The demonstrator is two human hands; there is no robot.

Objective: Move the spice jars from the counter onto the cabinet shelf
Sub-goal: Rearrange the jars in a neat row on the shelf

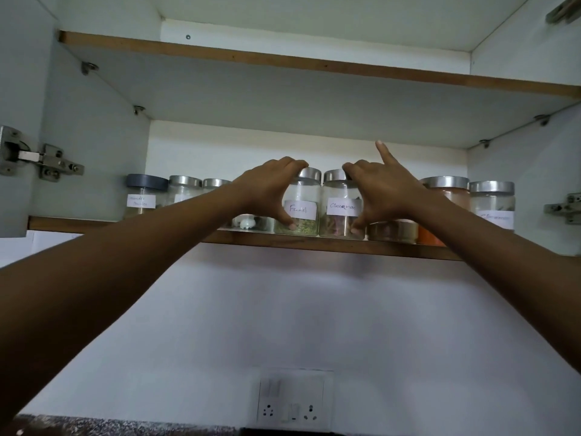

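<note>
- The left hand (270, 187) grips the fennel jar (300, 206), with its fingers curled over the steel lid and the thumb pressed low on the glass front.
- The right hand (386, 190) holds the cinnamon jar (341, 204) the same way, fingers on the lid and thumb near the base. One finger sticks straight up towards 12 o'clock.
- Both jars stand upright at the front edge of the cabinet shelf (345, 244), close side by side, the cinnamon jar at the fennel jar's 3 o'clock.
- Out at 9 o'clock from the pair, a grey-lidded jar (146, 196) and a steel-lidded jar (185, 191) stand farther back on the same shelf.
- At 3 o'clock, partly behind the right wrist, is a jar of orange powder (445, 199), then a labelled jar (492, 204) ending the row.
- An upper shelf (314, 66) runs across at 12 o'clock.
- A wall socket plate (295, 401) sits at 6 o'clock, just above a strip of speckled surface (125, 427).
</note>
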